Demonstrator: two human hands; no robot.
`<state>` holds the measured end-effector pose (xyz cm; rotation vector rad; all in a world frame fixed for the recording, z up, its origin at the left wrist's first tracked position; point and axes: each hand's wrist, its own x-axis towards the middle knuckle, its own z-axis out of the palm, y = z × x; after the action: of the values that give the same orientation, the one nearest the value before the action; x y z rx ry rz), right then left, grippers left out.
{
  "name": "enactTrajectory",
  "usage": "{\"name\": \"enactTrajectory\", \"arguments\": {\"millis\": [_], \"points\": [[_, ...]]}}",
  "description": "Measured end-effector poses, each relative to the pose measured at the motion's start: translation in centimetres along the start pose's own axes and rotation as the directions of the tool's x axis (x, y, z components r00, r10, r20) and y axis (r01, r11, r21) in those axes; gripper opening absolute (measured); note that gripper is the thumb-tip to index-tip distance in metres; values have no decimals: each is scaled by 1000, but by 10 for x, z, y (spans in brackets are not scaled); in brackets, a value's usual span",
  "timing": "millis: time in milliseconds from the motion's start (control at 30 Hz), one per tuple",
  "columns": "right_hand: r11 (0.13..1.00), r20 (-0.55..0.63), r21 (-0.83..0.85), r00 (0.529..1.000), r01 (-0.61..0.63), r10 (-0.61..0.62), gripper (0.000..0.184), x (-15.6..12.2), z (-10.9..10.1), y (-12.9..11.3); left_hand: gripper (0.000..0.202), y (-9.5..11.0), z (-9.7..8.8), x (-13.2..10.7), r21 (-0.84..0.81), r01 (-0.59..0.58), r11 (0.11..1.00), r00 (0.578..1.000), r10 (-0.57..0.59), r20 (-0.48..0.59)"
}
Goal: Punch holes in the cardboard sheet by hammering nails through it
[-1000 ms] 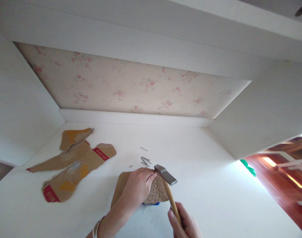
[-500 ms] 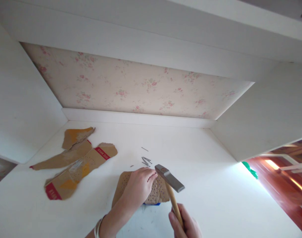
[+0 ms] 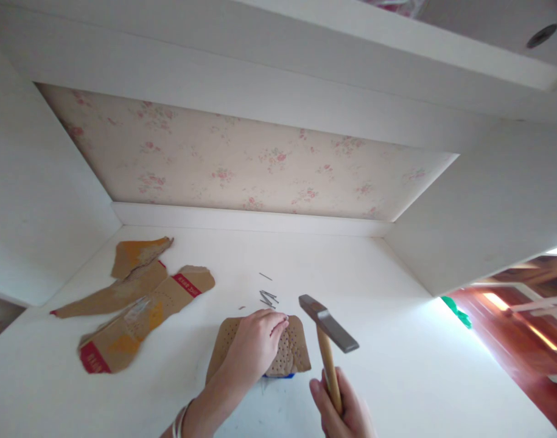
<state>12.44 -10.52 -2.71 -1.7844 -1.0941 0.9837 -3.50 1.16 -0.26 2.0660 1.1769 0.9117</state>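
My right hand (image 3: pixel 339 404) is wrapped around the wooden handle of a hammer (image 3: pixel 328 322). Its grey metal head is raised to the right of my left hand. My left hand (image 3: pixel 259 340) rests over a piece of brown cardboard (image 3: pixel 299 350) dotted with many small holes. The thumb and fingertips are pinched together above the cardboard; whatever is between them is hidden. A bit of blue (image 3: pixel 285 376) shows under the cardboard's near edge. Just beyond my left hand lie several loose nails (image 3: pixel 268 298), with a single nail (image 3: pixel 266 276) farther back.
Torn cardboard pieces (image 3: pixel 141 304) lie on the white tabletop (image 3: pixel 397 377) at the left. White panels (image 3: pixel 479 213) rise at both sides, and floral wallpaper (image 3: pixel 260 164) shows at the back. Something green (image 3: pixel 456 311) sits past the right edge, near a reddish floor.
The hammer has moved right and a little down, away from my left hand. My left hand stays pinched over the cardboard. The view has shifted slightly.
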Motion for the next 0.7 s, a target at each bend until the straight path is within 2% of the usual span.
{"name": "enactTrajectory", "arguments": {"millis": [133, 200, 333, 500, 700], "points": [[999, -81, 34, 997, -18, 21, 44, 21, -1, -17, 21, -2, 1, -2, 31, -2, 1000, 1000, 2, 2], [996, -39, 75, 998, -50, 53, 44, 33, -1, -21, 21, -1, 0, -2, 43, -2, 999, 1000, 2, 3], [954, 91, 283, 993, -96, 73, 44, 44, 7, -20, 20, 1, -1, -1, 50, 12, 999, 1000, -12, 4], [915, 154, 391, 987, -98, 40, 45, 41, 15, -17, 17, 5, -5, 0, 30, 39, 999, 999, -39, -9], [871, 183, 480, 983, -101, 13, 46, 38, 8, -23, 16, 18, -11, 0, 57, 3, 998, 999, -1, -36]]}}
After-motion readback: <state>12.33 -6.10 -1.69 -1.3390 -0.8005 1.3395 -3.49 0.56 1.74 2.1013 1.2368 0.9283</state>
